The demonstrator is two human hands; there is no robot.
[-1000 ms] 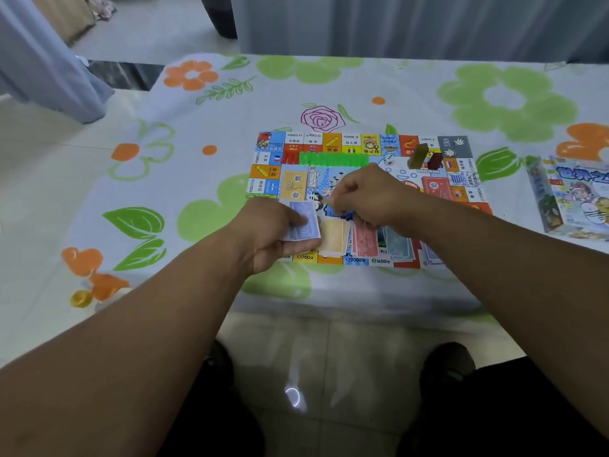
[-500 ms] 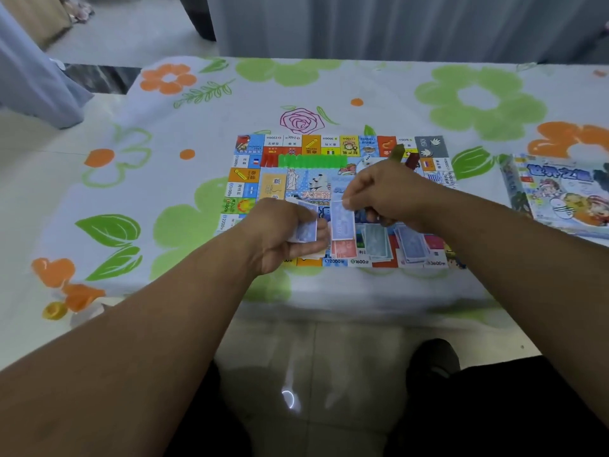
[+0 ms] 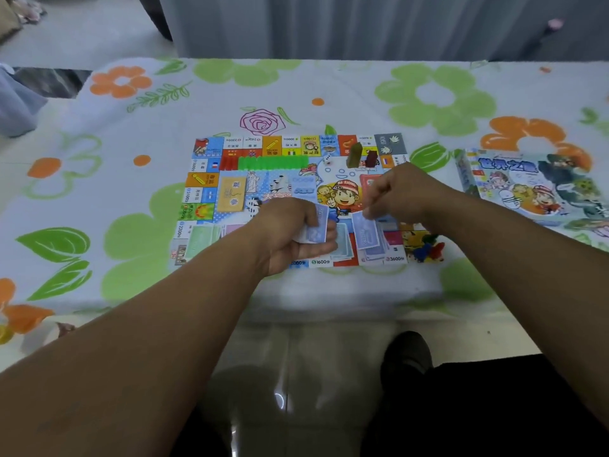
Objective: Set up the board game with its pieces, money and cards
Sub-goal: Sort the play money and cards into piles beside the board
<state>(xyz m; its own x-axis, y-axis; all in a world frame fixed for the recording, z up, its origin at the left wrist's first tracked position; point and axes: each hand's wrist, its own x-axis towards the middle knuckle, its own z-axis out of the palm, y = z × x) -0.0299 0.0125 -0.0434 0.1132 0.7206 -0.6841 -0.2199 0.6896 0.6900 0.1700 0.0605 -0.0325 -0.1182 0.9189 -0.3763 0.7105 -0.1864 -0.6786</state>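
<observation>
A colourful game board (image 3: 230,150) lies flat on the flowered tablecloth (image 3: 329,84). My left hand (image 3: 290,232) grips a small stack of blue play-money notes (image 3: 314,227) over the board's near edge. My right hand (image 3: 400,194) pinches one blue note (image 3: 364,230) and holds it down on a blue pile at the board's near right. Piles of green notes (image 3: 199,237) and teal notes (image 3: 342,240) lie along the near edge. A yellow card deck (image 3: 232,194) sits at the centre left. Green houses (image 3: 272,162), two upright blocks (image 3: 362,156) and a die (image 3: 327,159) stand at the far side.
The game box (image 3: 534,186) lies on the cloth to the right of the board. Small coloured player pieces (image 3: 426,247) cluster at the board's near right corner. The table's front edge runs just below the board, with tiled floor and my legs beneath.
My right hand has carried a blue note to the right and lowered it onto the blue pile. My left hand keeps its stack. The camera view has shifted slightly.
</observation>
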